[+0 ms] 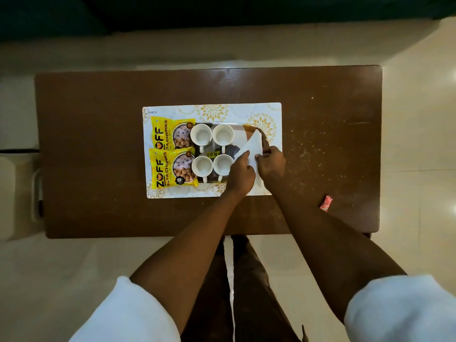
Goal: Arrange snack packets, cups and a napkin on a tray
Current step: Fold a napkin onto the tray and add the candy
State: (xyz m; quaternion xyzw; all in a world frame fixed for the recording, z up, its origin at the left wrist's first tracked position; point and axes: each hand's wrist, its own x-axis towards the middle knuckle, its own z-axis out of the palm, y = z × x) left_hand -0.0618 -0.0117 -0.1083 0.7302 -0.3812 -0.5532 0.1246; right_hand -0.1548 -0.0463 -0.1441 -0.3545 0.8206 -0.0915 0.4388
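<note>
A white napkin [254, 148], folded to a triangle, stands over the right end of the tray [264, 139]. My left hand [240, 172] pinches its left edge and my right hand [271, 165] pinches its right edge. Several white cups [201, 135] sit in two rows in the tray's middle. Two yellow snack packets [170, 134] lie overlapping at the left end. A dark packet with a price tag [212, 154] lies partly hidden under the cups.
The tray rests on a white and gold placemat [212, 112] in the middle of a brown table [98, 144]. A small pink wrapper [326, 203] lies near the table's front right corner. Pale floor surrounds the table.
</note>
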